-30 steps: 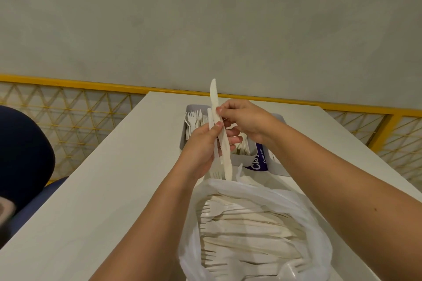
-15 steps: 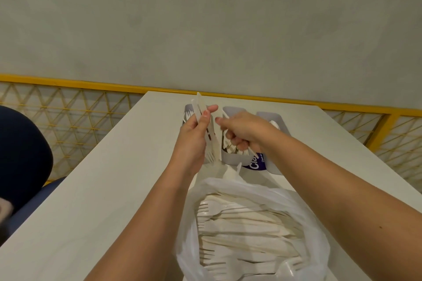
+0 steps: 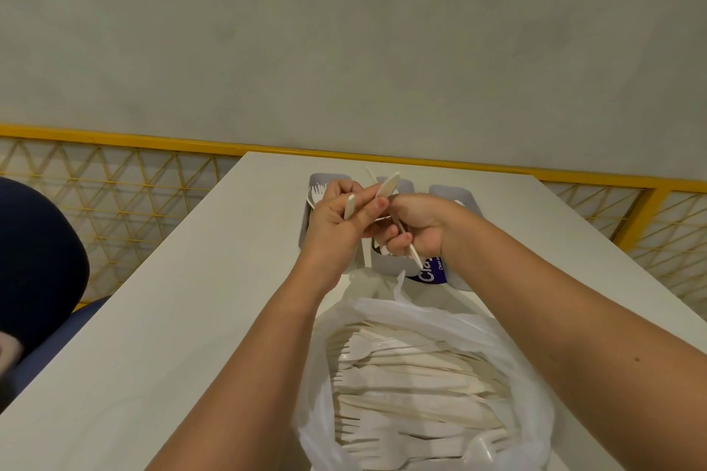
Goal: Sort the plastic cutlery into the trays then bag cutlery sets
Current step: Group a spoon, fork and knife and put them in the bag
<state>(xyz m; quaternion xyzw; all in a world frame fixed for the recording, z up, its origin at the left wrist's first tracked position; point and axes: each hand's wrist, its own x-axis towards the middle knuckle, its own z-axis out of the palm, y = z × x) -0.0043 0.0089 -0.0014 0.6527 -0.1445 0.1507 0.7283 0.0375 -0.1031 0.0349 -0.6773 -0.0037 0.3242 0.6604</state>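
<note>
My left hand (image 3: 336,220) and my right hand (image 3: 415,227) meet above the grey trays (image 3: 451,192) at the far middle of the white table (image 3: 183,302). The left hand pinches white plastic cutlery (image 3: 349,206) by its handle. The right hand grips a white plastic knife (image 3: 391,182) whose blade sticks up and whose handle end pokes out below the fingers. White forks (image 3: 316,193) lie in the leftmost tray. A white plastic bag (image 3: 424,317) full of mixed white cutlery (image 3: 413,390) sits open close to me.
A purple-and-white label (image 3: 430,273) shows on a tray's near end. A yellow mesh railing (image 3: 114,183) runs behind the table below a grey wall. A dark blue chair (image 3: 34,260) stands at the left, beside the table's left edge.
The right hand has risen from the middle tray and now holds a knife next to the left hand. The left hand stays over the left tray, still holding cutlery.
</note>
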